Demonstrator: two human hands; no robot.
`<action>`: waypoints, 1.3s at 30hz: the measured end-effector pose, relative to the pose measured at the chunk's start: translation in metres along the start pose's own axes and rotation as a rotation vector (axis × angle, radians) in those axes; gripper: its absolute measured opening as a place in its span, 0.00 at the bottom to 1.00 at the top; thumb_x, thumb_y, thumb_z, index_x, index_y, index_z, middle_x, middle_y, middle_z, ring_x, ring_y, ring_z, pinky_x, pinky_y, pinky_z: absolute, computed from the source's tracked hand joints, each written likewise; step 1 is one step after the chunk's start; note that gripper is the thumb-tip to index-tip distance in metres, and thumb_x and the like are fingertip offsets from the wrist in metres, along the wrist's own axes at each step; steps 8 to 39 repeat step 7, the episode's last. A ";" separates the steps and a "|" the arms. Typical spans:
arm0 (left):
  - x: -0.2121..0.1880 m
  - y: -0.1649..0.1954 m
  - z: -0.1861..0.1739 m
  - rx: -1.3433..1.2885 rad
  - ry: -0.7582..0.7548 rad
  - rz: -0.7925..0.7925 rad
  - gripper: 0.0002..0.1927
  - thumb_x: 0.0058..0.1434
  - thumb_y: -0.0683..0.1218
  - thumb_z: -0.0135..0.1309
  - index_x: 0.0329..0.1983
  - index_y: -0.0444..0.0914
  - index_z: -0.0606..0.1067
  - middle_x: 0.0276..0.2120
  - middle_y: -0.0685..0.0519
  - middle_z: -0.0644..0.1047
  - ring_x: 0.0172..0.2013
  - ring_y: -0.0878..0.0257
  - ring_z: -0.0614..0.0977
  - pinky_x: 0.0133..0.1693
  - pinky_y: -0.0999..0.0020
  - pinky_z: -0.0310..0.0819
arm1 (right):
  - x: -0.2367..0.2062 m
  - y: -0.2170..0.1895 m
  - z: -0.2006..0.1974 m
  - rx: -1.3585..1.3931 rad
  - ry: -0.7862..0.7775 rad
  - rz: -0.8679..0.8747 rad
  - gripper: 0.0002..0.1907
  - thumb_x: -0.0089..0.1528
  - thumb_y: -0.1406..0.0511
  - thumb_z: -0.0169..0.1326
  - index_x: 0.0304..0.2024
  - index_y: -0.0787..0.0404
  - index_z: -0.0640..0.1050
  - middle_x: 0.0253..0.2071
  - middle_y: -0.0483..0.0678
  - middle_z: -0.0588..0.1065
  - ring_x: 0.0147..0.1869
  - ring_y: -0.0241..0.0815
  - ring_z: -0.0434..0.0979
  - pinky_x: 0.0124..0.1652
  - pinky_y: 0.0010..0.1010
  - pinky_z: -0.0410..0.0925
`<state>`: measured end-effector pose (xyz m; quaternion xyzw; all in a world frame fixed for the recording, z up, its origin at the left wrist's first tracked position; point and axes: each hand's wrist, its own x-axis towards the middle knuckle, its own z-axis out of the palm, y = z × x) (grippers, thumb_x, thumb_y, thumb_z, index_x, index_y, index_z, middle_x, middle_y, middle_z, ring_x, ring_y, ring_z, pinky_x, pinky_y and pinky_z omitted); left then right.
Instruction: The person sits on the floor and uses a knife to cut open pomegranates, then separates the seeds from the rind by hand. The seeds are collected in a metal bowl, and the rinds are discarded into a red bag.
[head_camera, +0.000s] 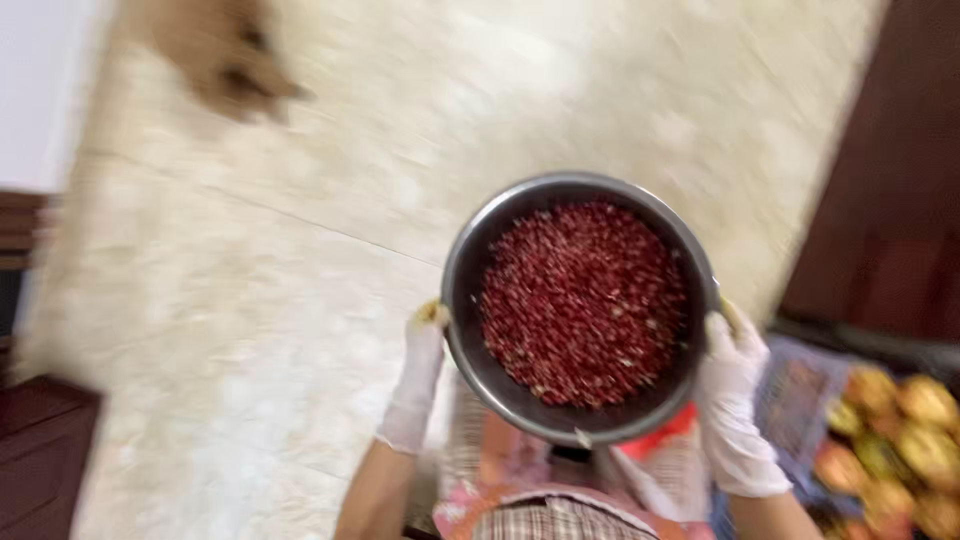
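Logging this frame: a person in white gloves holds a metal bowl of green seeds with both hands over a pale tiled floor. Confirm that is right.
One detail is off: the seeds in the metal bowl are dark red, not green, as the head view shows. The rest stands: the left hand and right hand, both in white gloves, grip the bowl's rim over the pale tiled floor.

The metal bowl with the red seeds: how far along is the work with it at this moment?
Done, it seems: the metal bowl holds a deep layer of loose red seeds. In hand: the gloved left hand and gloved right hand grip its rim on opposite sides, carrying it above the pale tiled floor. Left: a crate of whole yellow-red fruits at the lower right looks unopened, though the picture is blurred.
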<state>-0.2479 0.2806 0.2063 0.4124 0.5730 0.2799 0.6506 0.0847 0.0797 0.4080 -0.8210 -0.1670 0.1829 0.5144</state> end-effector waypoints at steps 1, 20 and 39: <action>-0.007 0.026 -0.030 0.029 0.048 0.022 0.12 0.63 0.40 0.54 0.48 0.31 0.80 0.37 0.53 0.81 0.37 0.66 0.79 0.42 0.72 0.74 | 0.001 -0.023 0.019 -0.055 -0.036 -0.001 0.19 0.69 0.70 0.50 0.61 0.71 0.77 0.48 0.49 0.78 0.48 0.37 0.75 0.49 0.28 0.69; -0.055 0.157 -0.178 -0.091 0.439 0.021 0.16 0.65 0.43 0.54 0.52 0.31 0.80 0.37 0.51 0.82 0.35 0.65 0.79 0.40 0.72 0.73 | 0.011 -0.117 0.173 0.242 -0.407 0.070 0.19 0.71 0.68 0.50 0.62 0.69 0.77 0.46 0.46 0.77 0.42 0.33 0.72 0.42 0.24 0.66; -0.055 0.157 -0.178 -0.091 0.439 0.021 0.16 0.65 0.43 0.54 0.52 0.31 0.80 0.37 0.51 0.82 0.35 0.65 0.79 0.40 0.72 0.73 | 0.011 -0.117 0.173 0.242 -0.407 0.070 0.19 0.71 0.68 0.50 0.62 0.69 0.77 0.46 0.46 0.77 0.42 0.33 0.72 0.42 0.24 0.66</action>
